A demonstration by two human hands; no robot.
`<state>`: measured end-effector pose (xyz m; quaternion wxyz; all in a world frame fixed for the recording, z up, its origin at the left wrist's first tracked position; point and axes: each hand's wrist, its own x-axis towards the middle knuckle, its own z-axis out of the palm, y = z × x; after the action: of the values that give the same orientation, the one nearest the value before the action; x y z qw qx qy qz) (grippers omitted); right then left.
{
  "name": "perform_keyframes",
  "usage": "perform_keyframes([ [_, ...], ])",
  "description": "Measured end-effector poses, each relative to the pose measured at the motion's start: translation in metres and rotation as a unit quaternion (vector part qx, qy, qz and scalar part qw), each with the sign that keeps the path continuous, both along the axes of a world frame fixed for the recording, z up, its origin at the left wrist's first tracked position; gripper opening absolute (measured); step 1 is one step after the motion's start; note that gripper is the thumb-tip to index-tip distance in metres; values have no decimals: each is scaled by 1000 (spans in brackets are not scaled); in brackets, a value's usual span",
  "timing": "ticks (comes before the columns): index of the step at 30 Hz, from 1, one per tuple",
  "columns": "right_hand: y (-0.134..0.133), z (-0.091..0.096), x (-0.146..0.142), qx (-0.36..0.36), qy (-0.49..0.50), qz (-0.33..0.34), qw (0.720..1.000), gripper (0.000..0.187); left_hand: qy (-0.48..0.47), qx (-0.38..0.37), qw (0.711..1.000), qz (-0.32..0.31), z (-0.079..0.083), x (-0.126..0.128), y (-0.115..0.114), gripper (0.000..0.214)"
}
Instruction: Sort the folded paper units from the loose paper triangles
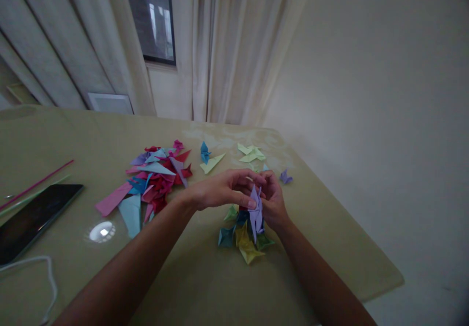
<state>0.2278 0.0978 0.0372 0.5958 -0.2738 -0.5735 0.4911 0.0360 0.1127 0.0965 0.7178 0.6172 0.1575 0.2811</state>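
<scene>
Both of my hands meet over the middle of the table and pinch one lilac folded paper piece (256,212). My left hand (223,189) grips its top from the left with thumb and fingers closed. From the right, my right hand (273,200) holds the same piece with curled fingers. Below the hands lies a small cluster of folded paper shapes (245,240) in yellow, teal and green.
A heap of pink, red and blue paper pieces (156,177) lies to the left. Beyond are a blue folded shape (204,152), pale green pieces (250,153) and a small purple one (286,176). A dark tablet (32,218), a white cable (49,277) and pink sticks (36,184) lie far left. The table edge (366,248) runs along the right.
</scene>
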Motion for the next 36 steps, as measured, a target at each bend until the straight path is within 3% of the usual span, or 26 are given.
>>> perform_keyframes([
  [8,3,-1,1,-2,-16,-47,999,45,3,56,997,56,-3,2,-1,56],
  [13,1,-3,5,17,-57,-98,993,30,20,103,974,201,-9,1,9,51],
  [17,0,0,6,8,-47,-75,996,42,26,135,937,321,-10,-4,19,49],
  [20,1,2,6,0,-39,-88,995,36,40,145,940,306,-7,-7,18,56],
  [24,4,4,6,-18,-26,-138,990,23,78,138,954,253,0,-13,10,84],
  [29,11,1,10,-17,-12,-162,987,25,86,160,918,351,8,-27,14,47],
  [31,13,-1,12,-15,-17,-156,987,25,80,172,911,365,8,-32,19,42],
  [36,15,-2,14,-10,-63,-151,986,22,156,252,920,257,2,-27,21,26],
])
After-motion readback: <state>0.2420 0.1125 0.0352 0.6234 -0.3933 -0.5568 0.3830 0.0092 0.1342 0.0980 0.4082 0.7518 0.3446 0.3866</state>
